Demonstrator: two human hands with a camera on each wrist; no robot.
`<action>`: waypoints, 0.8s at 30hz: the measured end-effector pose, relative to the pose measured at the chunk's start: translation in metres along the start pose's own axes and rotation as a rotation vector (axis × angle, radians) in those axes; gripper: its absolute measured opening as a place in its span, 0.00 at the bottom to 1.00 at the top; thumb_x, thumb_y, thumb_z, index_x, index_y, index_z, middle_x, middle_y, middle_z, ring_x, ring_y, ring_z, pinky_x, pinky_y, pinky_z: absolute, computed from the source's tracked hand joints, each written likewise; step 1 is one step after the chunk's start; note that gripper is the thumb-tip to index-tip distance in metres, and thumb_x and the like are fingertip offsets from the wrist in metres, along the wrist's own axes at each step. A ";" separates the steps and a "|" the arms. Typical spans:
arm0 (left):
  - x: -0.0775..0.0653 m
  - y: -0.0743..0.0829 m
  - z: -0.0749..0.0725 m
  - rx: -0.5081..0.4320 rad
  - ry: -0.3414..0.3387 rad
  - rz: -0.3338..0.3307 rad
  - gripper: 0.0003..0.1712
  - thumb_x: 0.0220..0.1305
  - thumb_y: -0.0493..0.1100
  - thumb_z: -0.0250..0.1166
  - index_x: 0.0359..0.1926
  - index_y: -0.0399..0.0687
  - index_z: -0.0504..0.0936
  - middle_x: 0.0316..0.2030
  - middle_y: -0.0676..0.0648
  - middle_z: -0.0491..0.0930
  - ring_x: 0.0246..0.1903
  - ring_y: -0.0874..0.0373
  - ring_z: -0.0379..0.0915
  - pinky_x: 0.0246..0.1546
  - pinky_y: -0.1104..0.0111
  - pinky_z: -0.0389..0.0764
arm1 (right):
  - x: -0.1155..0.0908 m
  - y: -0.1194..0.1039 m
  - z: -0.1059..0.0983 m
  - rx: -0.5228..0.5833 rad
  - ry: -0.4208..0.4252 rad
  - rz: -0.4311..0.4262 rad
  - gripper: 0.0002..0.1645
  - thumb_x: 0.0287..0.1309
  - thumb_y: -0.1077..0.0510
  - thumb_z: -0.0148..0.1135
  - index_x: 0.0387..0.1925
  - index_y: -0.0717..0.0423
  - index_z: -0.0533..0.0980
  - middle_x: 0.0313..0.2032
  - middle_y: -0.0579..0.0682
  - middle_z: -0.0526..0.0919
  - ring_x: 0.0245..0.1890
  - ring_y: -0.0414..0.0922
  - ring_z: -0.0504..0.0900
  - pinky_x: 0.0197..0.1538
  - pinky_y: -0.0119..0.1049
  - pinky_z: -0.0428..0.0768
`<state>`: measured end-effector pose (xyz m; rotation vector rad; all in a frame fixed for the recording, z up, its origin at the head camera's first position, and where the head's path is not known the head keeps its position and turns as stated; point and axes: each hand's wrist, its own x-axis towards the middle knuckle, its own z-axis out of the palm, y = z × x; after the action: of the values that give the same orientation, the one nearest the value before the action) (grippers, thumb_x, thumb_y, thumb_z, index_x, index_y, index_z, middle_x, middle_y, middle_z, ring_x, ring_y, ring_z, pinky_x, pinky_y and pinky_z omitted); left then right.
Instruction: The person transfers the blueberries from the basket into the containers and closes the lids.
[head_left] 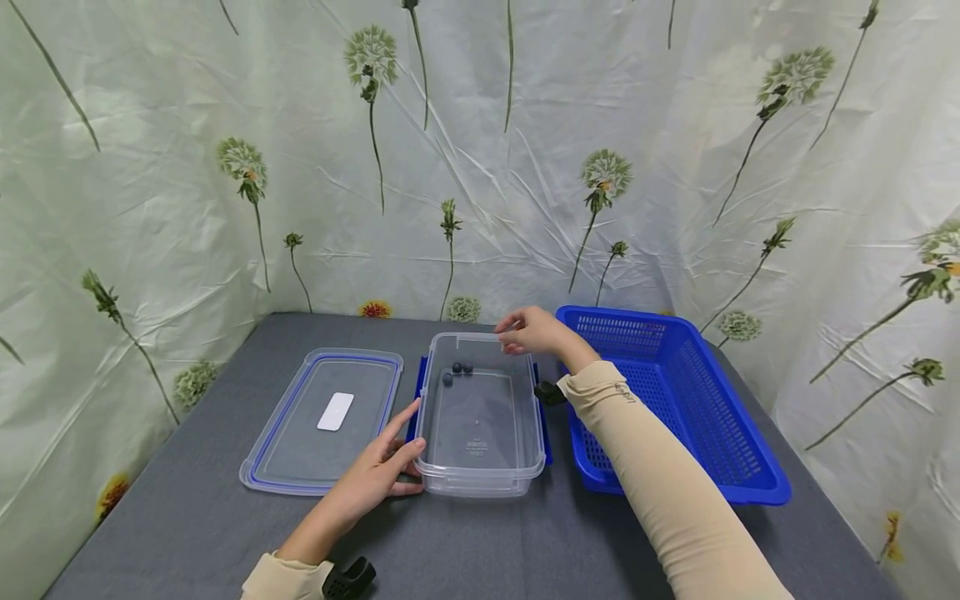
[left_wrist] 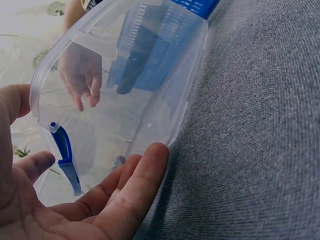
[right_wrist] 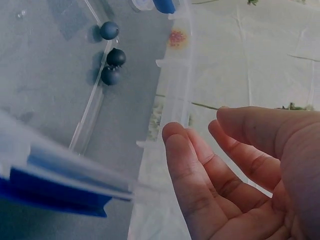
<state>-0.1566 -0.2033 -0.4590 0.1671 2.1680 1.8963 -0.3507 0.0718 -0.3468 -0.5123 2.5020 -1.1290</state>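
Note:
A clear plastic container (head_left: 483,433) with blue side clips stands in the middle of the table. Three blueberries (right_wrist: 110,76) lie on its floor, grouped toward the far left in the head view. My left hand (head_left: 375,467) rests against the container's left wall with its fingers spread; up close, the fingertips (left_wrist: 155,155) touch the wall near the bottom, around a blue clip (left_wrist: 65,155). Over the far right corner hovers my right hand (head_left: 534,331), above the rim. Its fingers are loosely bent, and nothing shows between thumb and fingertips in the right wrist view.
Left of the container lies its clear lid (head_left: 300,446), with a blue seal and a white label (head_left: 335,411). A blue perforated basket (head_left: 712,392) stands to the right, under my right forearm. Flower-patterned fabric (head_left: 480,167) hangs behind the grey table (head_left: 465,550).

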 end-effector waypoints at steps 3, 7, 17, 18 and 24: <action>0.000 0.000 0.000 -0.005 0.002 -0.002 0.40 0.84 0.50 0.57 0.87 0.66 0.48 0.55 0.31 0.74 0.45 0.50 0.79 0.51 0.51 0.91 | -0.002 0.004 -0.005 0.017 0.012 -0.006 0.20 0.78 0.61 0.60 0.63 0.70 0.78 0.51 0.67 0.88 0.46 0.50 0.90 0.60 0.47 0.89; 0.000 0.000 0.000 -0.009 0.002 0.000 0.40 0.85 0.49 0.56 0.87 0.65 0.48 0.55 0.31 0.73 0.45 0.50 0.79 0.51 0.51 0.91 | -0.005 0.011 -0.013 0.018 0.027 -0.011 0.22 0.78 0.61 0.59 0.65 0.70 0.77 0.52 0.69 0.88 0.48 0.52 0.90 0.59 0.45 0.89; 0.000 -0.001 0.000 -0.011 -0.003 -0.001 0.40 0.85 0.48 0.56 0.87 0.65 0.48 0.54 0.31 0.74 0.45 0.50 0.79 0.51 0.51 0.91 | -0.016 0.029 -0.038 0.051 0.089 0.013 0.22 0.78 0.61 0.59 0.65 0.72 0.76 0.52 0.69 0.87 0.46 0.52 0.90 0.53 0.37 0.90; 0.000 -0.001 0.000 -0.010 -0.001 -0.003 0.40 0.85 0.48 0.56 0.87 0.66 0.48 0.55 0.31 0.74 0.45 0.50 0.79 0.51 0.51 0.91 | -0.017 0.031 -0.040 0.054 0.098 0.019 0.21 0.78 0.61 0.59 0.64 0.71 0.77 0.52 0.69 0.87 0.45 0.50 0.90 0.52 0.36 0.90; 0.001 0.000 0.000 -0.001 0.003 -0.008 0.40 0.85 0.49 0.56 0.87 0.66 0.48 0.55 0.31 0.75 0.45 0.51 0.79 0.51 0.52 0.91 | -0.025 0.044 -0.053 0.070 0.130 0.032 0.20 0.79 0.62 0.58 0.63 0.73 0.76 0.49 0.68 0.88 0.38 0.41 0.88 0.48 0.32 0.89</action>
<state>-0.1574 -0.2031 -0.4594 0.1553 2.1669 1.8948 -0.3604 0.1448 -0.3434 -0.3898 2.5590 -1.2707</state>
